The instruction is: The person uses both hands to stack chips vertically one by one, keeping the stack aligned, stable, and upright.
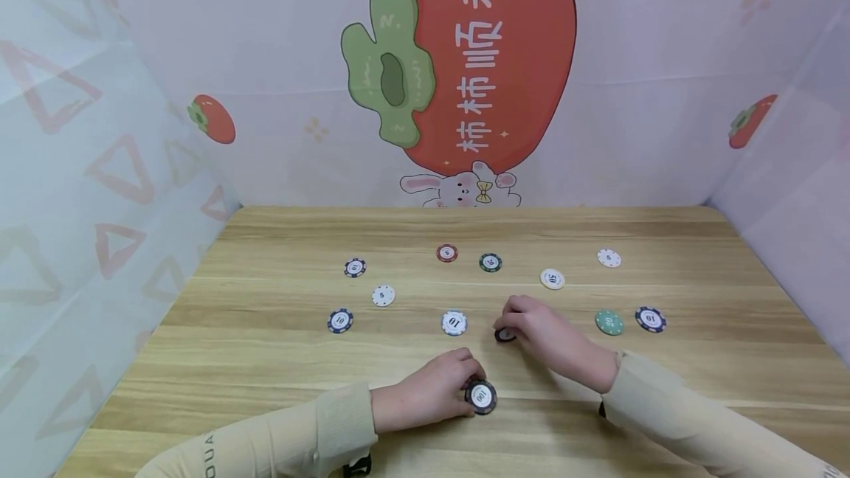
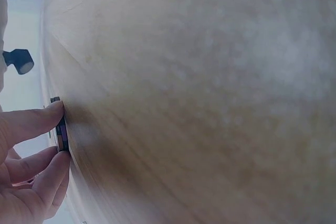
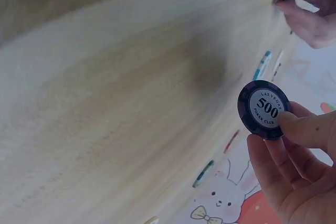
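Observation:
Near the front of the table, my left hand [image 1: 434, 391] grips a black poker chip [image 1: 481, 396] marked 100 by its edge. In the left wrist view, the thumb and fingers pinch the rim of dark chips [image 2: 63, 136], close over the wood; the edge shows bands of different colours, like a small stack. My right hand [image 1: 558, 338] is farther forward and to the right. Between its thumb and fingers it holds a dark purple poker chip [image 3: 264, 109] marked 500, tilted up with its face toward the right wrist camera. In the head view the fingers partly cover that chip.
Several loose chips lie flat on the wooden table [image 1: 265, 375], among them a white 10 chip [image 1: 454, 323], a red chip [image 1: 447, 253], a dark green chip [image 1: 491, 262], a light green 20 chip [image 1: 609, 322] and a blue chip [image 1: 651, 319]. Printed cloth walls enclose the back and sides.

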Demonstrator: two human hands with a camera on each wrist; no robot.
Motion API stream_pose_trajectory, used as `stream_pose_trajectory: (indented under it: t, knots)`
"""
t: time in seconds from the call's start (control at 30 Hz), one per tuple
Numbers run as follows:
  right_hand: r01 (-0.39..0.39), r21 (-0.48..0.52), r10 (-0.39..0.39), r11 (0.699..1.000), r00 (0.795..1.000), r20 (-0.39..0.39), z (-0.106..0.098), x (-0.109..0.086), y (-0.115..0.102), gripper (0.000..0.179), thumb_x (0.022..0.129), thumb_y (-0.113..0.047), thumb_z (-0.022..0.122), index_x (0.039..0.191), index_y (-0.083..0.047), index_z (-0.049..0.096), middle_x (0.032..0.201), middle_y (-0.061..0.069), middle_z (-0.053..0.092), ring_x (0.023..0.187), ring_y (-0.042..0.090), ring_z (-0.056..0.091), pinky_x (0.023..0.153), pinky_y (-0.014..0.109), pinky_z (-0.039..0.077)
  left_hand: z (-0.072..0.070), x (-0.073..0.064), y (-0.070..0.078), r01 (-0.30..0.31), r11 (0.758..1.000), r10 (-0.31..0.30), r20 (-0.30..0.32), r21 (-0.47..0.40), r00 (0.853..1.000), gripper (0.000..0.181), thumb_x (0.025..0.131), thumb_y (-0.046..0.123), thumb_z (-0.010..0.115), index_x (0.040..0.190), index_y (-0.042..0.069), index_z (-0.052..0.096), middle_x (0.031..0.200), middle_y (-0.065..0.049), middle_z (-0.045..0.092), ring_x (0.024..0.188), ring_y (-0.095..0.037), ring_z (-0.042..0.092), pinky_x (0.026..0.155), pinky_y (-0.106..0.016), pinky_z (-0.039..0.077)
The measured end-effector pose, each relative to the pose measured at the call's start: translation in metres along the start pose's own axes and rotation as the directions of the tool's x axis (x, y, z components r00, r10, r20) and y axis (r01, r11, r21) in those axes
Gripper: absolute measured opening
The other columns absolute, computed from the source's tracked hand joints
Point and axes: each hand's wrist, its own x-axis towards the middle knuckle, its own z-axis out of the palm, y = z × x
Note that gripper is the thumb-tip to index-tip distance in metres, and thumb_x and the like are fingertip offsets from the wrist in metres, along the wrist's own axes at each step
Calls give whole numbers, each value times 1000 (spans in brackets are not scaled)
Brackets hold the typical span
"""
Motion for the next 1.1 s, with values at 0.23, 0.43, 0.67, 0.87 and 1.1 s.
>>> stream_pose_trajectory:
  t: [0.23, 0.43, 0.67, 0.87, 1.1]
  knots:
    - [-13, 90, 13, 996, 1000, 1, -3, -6, -3, 17, 77, 2, 66, 90, -7, 71, 83, -6, 55, 80, 7, 55, 70, 22, 48, 0, 1, 0, -6, 1000, 6, -6, 6, 1000, 34, 70, 17, 78, 100, 11, 62, 91, 8, 51, 81, 2, 47, 73, -14, 41]
    - [-118, 218, 107, 969, 992, 59, -6, -7, -5, 18, 76, 3, 67, 89, -8, 72, 82, -7, 59, 79, 8, 57, 70, 23, 49, 0, 1, -1, -9, 1000, 9, -7, 3, 1000, 34, 70, 17, 78, 99, 12, 62, 91, 9, 51, 80, 2, 46, 73, -13, 41]
    - [-180, 328, 156, 927, 983, 100, -7, -8, -4, 17, 76, 2, 67, 88, -9, 72, 81, -6, 64, 77, 8, 57, 66, 23, 47, 0, 1, -1, -25, 1000, 26, -23, 9, 999, 33, 70, 17, 78, 98, 12, 63, 90, 9, 51, 80, 2, 46, 73, -13, 41]
    - [-296, 467, 231, 833, 954, 192, -5, -10, -6, 15, 76, 4, 66, 87, -5, 71, 82, 0, 64, 70, 9, 56, 58, 22, 48, 1, 2, -2, -30, 999, 31, -24, 10, 999, 34, 70, 17, 78, 99, 12, 62, 91, 9, 51, 81, 2, 46, 74, -13, 41]
    - [-487, 575, 346, 657, 873, 344, 1, -12, -11, 15, 78, 7, 61, 90, 2, 68, 83, 8, 65, 64, 14, 57, 51, 27, 50, 1, 1, -2, -22, 1000, 22, -25, -2, 999, 34, 69, 16, 78, 100, 12, 63, 91, 9, 51, 81, 2, 46, 75, -14, 41]
